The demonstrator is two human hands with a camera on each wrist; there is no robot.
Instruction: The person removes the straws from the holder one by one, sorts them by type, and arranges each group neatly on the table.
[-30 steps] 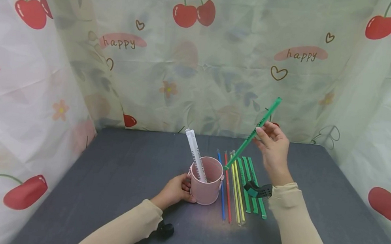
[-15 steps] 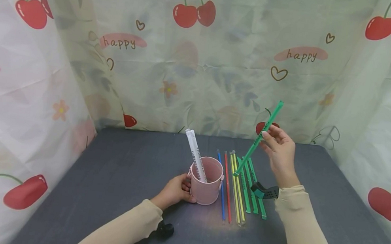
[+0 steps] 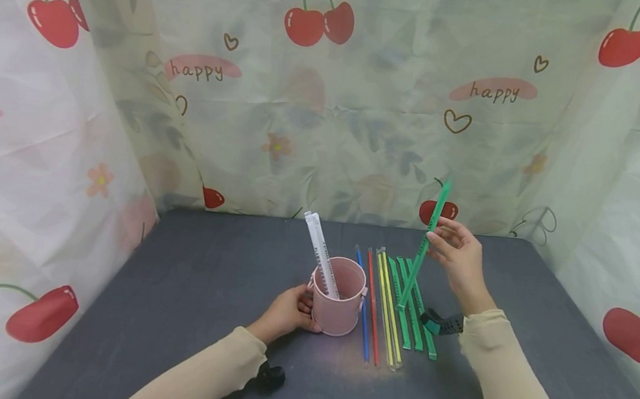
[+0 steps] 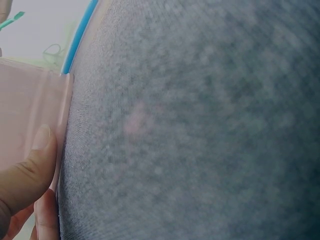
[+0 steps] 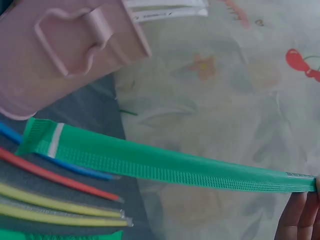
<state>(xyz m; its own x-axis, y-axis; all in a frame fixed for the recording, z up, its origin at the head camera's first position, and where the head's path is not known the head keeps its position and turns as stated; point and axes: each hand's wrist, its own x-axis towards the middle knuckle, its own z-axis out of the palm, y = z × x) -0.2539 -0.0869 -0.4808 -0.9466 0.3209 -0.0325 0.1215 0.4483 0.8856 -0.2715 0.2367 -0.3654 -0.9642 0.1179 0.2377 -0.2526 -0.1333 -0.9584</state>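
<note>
In the head view my left hand [image 3: 287, 310] grips the lower left side of a small pink bucket [image 3: 335, 318], which stands upright on the table. The left wrist view shows the thumb [image 4: 30, 172] against the bucket wall. White paper-wrapped straws [image 3: 321, 248] lean out of the bucket to the left. My right hand [image 3: 456, 262] pinches a green paper-wrapped straw [image 3: 428, 237] around its middle. That straw slants, its lower end overlapping the green row on the table. The right wrist view shows the green wrapper's [image 5: 165, 162] near end beside the bucket.
Right of the bucket lie a blue straw [image 3: 365, 321], a red straw [image 3: 375, 316] and yellow straws [image 3: 391, 324] in clear wrap. Green wrapped straws [image 3: 427, 335] lie beyond them on the dark table [image 3: 219, 267]. A cherry-print curtain [image 3: 327, 129] surrounds the table.
My right hand has moved right and slightly down with the green wrapped straw, which now stands steeper, away from the bucket and over the green row. The left hand and bucket have stayed put.
</note>
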